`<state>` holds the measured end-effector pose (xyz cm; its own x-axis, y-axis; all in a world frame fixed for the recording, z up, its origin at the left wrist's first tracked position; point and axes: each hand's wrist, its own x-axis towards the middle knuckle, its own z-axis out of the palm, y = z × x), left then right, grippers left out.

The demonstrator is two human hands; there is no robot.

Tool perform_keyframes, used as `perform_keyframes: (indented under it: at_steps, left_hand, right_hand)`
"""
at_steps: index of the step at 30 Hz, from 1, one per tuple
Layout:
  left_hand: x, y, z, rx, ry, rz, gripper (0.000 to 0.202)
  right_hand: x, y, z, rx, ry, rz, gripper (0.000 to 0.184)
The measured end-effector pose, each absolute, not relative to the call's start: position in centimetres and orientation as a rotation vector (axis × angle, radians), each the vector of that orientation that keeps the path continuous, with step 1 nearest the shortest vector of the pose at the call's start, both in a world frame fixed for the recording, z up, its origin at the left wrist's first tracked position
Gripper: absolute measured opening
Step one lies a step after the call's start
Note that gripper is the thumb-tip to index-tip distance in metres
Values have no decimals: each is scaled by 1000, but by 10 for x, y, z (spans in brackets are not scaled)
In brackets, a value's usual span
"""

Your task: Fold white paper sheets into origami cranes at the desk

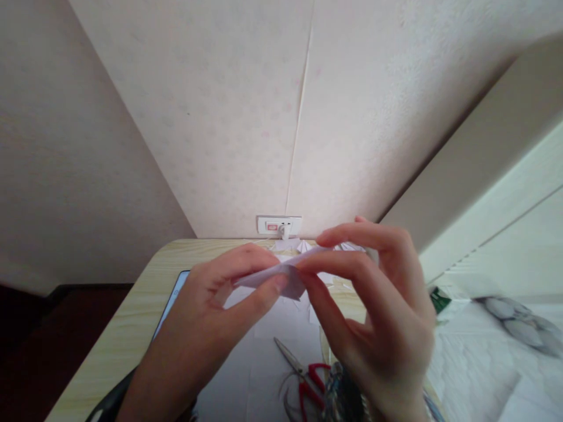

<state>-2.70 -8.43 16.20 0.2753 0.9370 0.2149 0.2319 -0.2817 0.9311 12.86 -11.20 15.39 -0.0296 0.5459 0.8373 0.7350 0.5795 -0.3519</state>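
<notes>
Both of my hands are raised above a light wooden table (132, 316) and pinch one small folded piece of white paper (281, 274) between them. My left hand (220, 310) grips its left end between thumb and forefinger. My right hand (373, 305) holds the right end with its fingertips, fingers curled. The paper is folded into a narrow strip, tilted slightly up to the right.
Red-handled scissors (303, 375) lie on white paper sheets (264, 351) under my hands. A phone or tablet (171, 305) lies at the table's left. More folded white paper pieces (303, 245) sit near a wall socket (279, 225). A bed with white bedding (484, 351) is to the right.
</notes>
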Motion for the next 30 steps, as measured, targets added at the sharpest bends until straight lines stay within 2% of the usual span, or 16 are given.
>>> perform_keyframes:
  at_steps: [8, 16, 24, 30]
  left_hand:
    - [-22, -84, 159, 1386, 956, 1063, 4]
    - [-20, -81, 151, 1332, 968, 1111, 18]
    - [-7, -90, 156, 1333, 1048, 1270, 18]
    - [-8, -91, 158, 1287, 1019, 1196, 22]
  right_hand:
    - [131, -110, 156, -1039, -1782, -133, 18]
    - [135, -112, 157, -1095, -1793, -20, 8]
    - [131, -111, 155, -1121, -1534, 103, 14]
    - [134, -110, 158, -1230, -1549, 157, 7]
